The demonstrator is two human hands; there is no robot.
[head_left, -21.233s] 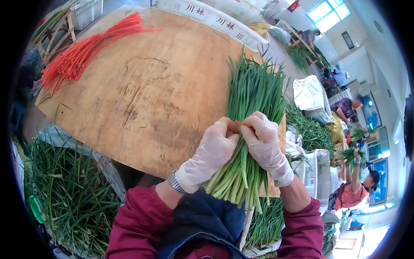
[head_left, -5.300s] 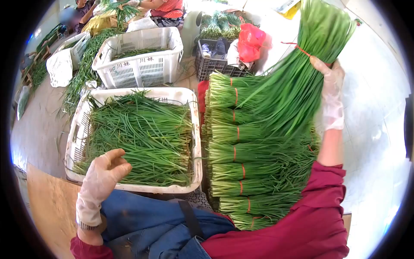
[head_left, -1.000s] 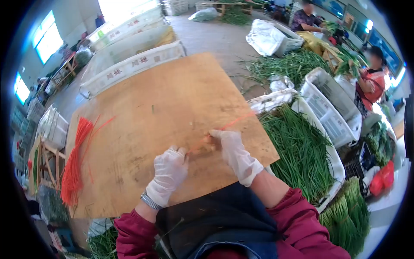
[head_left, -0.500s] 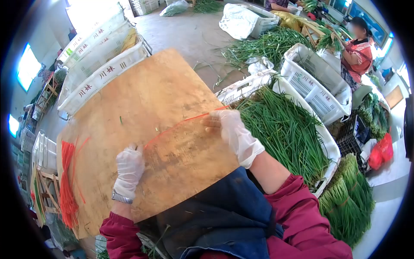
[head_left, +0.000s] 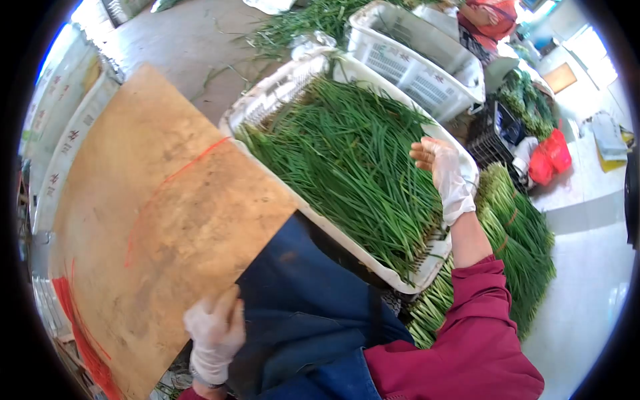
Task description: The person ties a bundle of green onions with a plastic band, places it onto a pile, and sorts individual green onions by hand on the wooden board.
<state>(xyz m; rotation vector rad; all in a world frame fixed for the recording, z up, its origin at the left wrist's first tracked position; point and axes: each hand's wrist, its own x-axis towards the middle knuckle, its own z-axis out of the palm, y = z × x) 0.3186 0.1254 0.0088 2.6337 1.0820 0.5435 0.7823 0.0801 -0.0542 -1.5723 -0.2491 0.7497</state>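
A single red tie (head_left: 163,183) lies in a curve on the wooden board (head_left: 160,227). Both hands wear thin, pale gloves. My left hand (head_left: 217,330) is over the board's near edge, blurred by motion, and whether its fingers hold anything cannot be made out. Above the right part of a white crate (head_left: 320,217), my right hand (head_left: 441,170) has its fingers stretched out and holds nothing. Loose green leafy stalks (head_left: 353,160) fill that crate. Tied green bundles (head_left: 510,247) are stacked right of it, partly behind my right sleeve.
A bunch of red ties (head_left: 83,333) lies at the board's left edge. Beyond the full crate stand another white crate (head_left: 417,63) and a black crate (head_left: 493,140) beside a red bag (head_left: 550,157). A person in red (head_left: 490,20) is at the top right.
The view has turned right. My hands have come away from the red tie, which lies on the board. My right hand has moved from the board to over the full crate; my left is nearer my body.
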